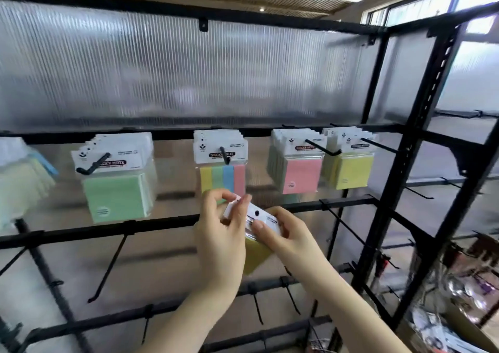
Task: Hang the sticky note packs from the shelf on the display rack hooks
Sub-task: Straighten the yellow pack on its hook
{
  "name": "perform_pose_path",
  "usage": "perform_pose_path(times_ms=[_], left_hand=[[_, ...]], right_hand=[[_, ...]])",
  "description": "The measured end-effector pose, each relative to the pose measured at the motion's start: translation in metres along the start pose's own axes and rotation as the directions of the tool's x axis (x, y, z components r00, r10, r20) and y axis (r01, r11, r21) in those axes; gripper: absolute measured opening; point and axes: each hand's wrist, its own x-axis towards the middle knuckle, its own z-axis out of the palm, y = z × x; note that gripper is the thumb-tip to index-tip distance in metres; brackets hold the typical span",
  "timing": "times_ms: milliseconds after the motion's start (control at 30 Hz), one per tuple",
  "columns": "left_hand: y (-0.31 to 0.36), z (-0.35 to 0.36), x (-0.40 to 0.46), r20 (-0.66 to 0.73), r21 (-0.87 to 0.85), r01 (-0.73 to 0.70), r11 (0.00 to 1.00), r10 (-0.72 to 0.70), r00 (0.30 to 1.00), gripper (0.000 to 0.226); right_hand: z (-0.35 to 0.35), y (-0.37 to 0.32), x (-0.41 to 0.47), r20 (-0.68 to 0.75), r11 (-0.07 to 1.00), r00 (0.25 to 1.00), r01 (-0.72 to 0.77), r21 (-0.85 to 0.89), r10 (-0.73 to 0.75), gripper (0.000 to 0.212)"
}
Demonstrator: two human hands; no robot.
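Held between both hands — yellow sticky note pack [255, 240], tilted, white header card uppermost. Left hand [220, 240] pinching the header's upper-left corner; right hand [287, 233] gripping the header's right end, thumb on its face. Directly above the hands: four-colour pack [222, 163] on a black hook [224, 156]. Up and left: green pack [117, 179]. Up and right: pink pack [301, 169], then yellow hung pack [353, 170]. Below the hands — bare hooks on the display rack [421, 125].

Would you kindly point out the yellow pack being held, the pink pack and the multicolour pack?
yellow pack [256, 255]: head view, yellow pad face.
pink pack [302, 175]: head view, pink pad face.
multicolour pack [228, 175]: head view, blue strip.
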Motion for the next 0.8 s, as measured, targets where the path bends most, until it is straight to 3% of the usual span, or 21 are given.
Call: perform_pose_path(times_ms=[200,267,400,467,667,800], left_hand=[[0.007,0.053,-0.005,0.233,-0.064,0.064,0.996,-0.047,0.971,0.025],[0.008,0.073,-0.003,0.336,-0.032,0.073,0.997,-0.058,0.940,0.028],[0.011,0.111,0.005,0.541,-0.057,0.102,0.993,-0.055,0.839,0.008],[0.013,0.127,0.009,0.587,-0.086,0.115,0.990,-0.042,0.808,0.003],[0.024,0.169,0.015,0.658,-0.165,0.163,0.973,-0.014,0.753,0.015],[0.032,0.191,0.011,0.649,-0.220,0.170,0.961,0.014,0.761,0.026]], right_hand=[[-0.054,0.003,-0.003,-0.249,0.997,0.969,0.017,0.077,0.003,0.029],[-0.073,0.005,-0.001,-0.371,0.994,0.928,0.064,0.088,-0.027,0.024],[-0.110,0.010,0.006,-0.572,0.993,0.820,0.084,0.080,-0.023,0.016],[-0.124,0.011,0.010,-0.626,0.991,0.779,0.106,0.082,-0.031,0.019],[-0.157,0.014,0.015,-0.703,0.980,0.697,0.200,0.008,-0.137,0.014],[-0.181,0.020,0.026,-0.707,0.969,0.671,0.234,-0.085,-0.224,0.006]])
